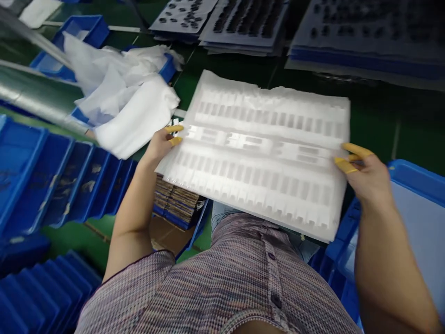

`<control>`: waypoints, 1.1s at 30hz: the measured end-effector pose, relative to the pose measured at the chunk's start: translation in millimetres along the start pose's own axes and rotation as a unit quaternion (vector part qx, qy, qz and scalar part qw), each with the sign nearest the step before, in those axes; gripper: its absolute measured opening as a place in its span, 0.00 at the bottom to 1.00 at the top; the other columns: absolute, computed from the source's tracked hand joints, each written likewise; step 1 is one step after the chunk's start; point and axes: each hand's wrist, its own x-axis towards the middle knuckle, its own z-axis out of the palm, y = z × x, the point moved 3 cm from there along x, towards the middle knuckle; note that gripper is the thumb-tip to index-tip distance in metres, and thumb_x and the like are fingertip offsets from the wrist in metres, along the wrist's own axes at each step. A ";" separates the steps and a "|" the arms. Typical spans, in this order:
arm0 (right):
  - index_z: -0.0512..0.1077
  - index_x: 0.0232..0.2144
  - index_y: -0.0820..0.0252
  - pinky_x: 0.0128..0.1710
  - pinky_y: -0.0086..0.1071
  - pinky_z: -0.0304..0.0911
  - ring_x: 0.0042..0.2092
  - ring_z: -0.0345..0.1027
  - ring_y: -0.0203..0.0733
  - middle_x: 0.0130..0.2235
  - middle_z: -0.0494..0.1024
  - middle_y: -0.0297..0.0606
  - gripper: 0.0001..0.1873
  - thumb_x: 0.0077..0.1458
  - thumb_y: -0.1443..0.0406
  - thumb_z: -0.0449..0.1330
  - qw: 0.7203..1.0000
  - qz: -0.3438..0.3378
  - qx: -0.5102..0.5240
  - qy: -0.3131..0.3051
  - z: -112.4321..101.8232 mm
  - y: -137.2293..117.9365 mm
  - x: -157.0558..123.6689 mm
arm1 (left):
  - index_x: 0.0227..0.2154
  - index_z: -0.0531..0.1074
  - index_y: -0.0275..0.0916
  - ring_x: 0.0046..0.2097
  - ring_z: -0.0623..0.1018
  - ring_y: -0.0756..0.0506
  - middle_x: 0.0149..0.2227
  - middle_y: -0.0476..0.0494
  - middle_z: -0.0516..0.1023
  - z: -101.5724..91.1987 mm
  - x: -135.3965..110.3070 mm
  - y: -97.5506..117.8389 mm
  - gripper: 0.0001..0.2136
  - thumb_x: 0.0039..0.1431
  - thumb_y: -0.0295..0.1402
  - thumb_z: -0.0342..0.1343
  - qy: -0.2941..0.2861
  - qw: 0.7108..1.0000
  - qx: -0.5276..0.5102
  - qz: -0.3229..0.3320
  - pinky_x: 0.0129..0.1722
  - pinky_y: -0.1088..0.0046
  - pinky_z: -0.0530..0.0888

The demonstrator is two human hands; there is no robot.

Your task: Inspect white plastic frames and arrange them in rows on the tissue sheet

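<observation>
A white moulded plastic tray with rows of small rectangular pockets spans the space in front of my body, tilted down to the right. Its left edge is pinched between the thumb and fingers of my left hand. My right hand grips the opposite edge the same way. Yellow finger covers sit on the fingertips of both hands. A thin white sheet seems to lie along the tray's far edge, though blur hides where it ends. Whether the pockets hold parts, I cannot tell.
Crumpled white sheets lie over blue bins at the left. Stacked blue bins fill the lower left. Sheets bearing dark parts line the back. A blue bin stands at the right, and a cardboard stack sits below the tray.
</observation>
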 end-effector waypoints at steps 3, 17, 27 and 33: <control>0.80 0.55 0.52 0.44 0.36 0.65 0.33 0.61 0.33 0.38 0.71 0.34 0.30 0.47 0.67 0.70 1.000 -0.016 0.009 0.025 1.5 4.5 3.6 | 0.49 0.80 0.37 0.26 0.64 0.50 0.25 0.50 0.67 -1.1 4.3 -6.8 0.21 0.48 0.31 0.68 -0.005 1.000 -0.020 -0.004 0.28 0.72 0.65; 0.83 0.49 0.48 0.53 0.47 0.67 0.33 0.64 0.39 0.36 0.71 0.34 0.35 0.33 0.55 0.76 0.999 -0.027 0.044 0.012 0.3 10.1 9.1 | 0.49 0.79 0.37 0.32 0.71 0.52 0.53 0.39 0.78 -9.0 -2.5 -16.7 0.26 0.42 0.30 0.71 -0.031 0.996 -0.080 0.017 0.37 0.72 0.73; 0.82 0.41 0.47 0.40 0.47 0.69 0.29 0.61 0.39 0.32 0.71 0.33 0.27 0.33 0.57 0.75 0.998 -0.015 0.054 0.008 -0.5 5.4 5.8 | 0.49 0.79 0.37 0.32 0.72 0.52 0.52 0.39 0.78 -7.0 -0.2 -28.4 0.28 0.40 0.30 0.74 -0.022 0.994 -0.104 0.004 0.35 0.73 0.73; 0.82 0.43 0.39 0.29 0.48 0.66 0.29 0.66 0.45 0.33 0.73 0.38 0.27 0.35 0.51 0.74 0.999 -0.019 0.020 0.023 -8.0 17.0 6.6 | 0.47 0.79 0.36 0.34 0.74 0.50 0.50 0.39 0.80 -15.9 0.7 -33.3 0.26 0.42 0.32 0.76 0.013 0.991 -0.135 0.007 0.36 0.73 0.73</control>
